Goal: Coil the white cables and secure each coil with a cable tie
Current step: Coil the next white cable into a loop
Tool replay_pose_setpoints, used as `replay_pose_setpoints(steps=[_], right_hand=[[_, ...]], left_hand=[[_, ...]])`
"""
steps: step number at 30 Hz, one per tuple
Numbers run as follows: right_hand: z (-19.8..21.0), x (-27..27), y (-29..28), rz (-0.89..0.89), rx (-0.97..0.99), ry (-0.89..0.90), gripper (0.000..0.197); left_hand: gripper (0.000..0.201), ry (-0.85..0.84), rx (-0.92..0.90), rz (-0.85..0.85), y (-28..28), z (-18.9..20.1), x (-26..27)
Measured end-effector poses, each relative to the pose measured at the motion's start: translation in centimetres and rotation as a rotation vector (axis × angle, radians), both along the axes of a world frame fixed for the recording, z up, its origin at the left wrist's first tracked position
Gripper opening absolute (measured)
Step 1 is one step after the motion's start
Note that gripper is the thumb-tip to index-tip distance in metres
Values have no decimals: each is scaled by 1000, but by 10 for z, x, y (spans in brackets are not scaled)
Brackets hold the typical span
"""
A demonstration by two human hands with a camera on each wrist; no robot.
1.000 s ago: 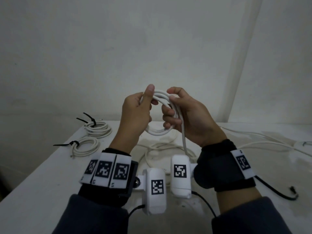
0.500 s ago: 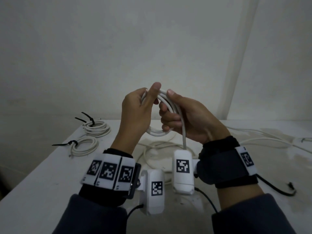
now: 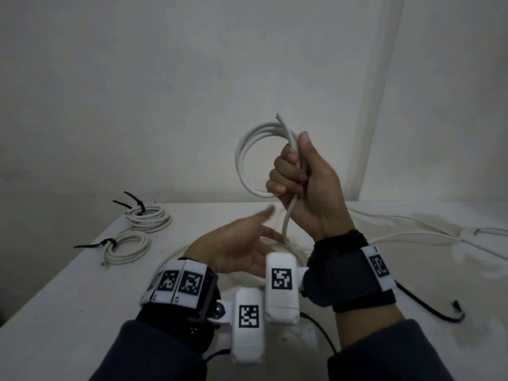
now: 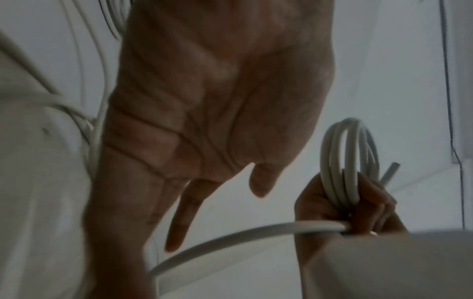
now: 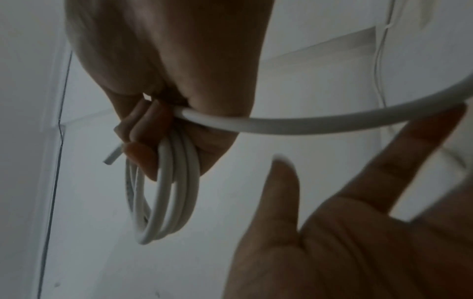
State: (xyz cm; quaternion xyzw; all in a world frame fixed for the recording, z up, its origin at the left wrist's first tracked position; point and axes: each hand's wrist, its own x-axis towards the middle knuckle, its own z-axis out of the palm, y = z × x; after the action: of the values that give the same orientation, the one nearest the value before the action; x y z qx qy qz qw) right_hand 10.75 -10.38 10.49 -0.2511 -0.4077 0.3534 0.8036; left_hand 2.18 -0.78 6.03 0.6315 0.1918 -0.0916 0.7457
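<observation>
Up above the bench, the right hand is clenching the coil by one side, likely so its loops cannot spring apart. Below it, the left hand is hanging loose and holding nothing beside the free tail, probably ready to feed more. Two tied coils are lying at the bench's left, before a plain pale wall.
</observation>
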Motion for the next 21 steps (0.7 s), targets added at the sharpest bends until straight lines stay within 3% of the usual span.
replay_pose_setpoints(steps=[3, 5, 9, 13, 16, 21], right_hand=[[0, 0, 1, 40, 2, 8, 42], [1, 1, 0, 53, -4, -4, 41], [1, 0, -1, 18, -72, -77, 41], [0, 6, -3, -51, -112, -76, 41], [-3, 13, -4, -109, -137, -43, 42], [-9, 9, 3, -107, -196, -34, 41]], left_hand=[[31, -115, -23, 29, -6, 4, 2], [14, -203, -108, 108, -6, 5, 2], [13, -406, -299, 296, 1, 2, 4], [24, -588, -230, 431, 10, 9, 1], [35, -714, -325, 512, 18, 13, -2], [32, -871, -339, 568, 21, 15, -1]])
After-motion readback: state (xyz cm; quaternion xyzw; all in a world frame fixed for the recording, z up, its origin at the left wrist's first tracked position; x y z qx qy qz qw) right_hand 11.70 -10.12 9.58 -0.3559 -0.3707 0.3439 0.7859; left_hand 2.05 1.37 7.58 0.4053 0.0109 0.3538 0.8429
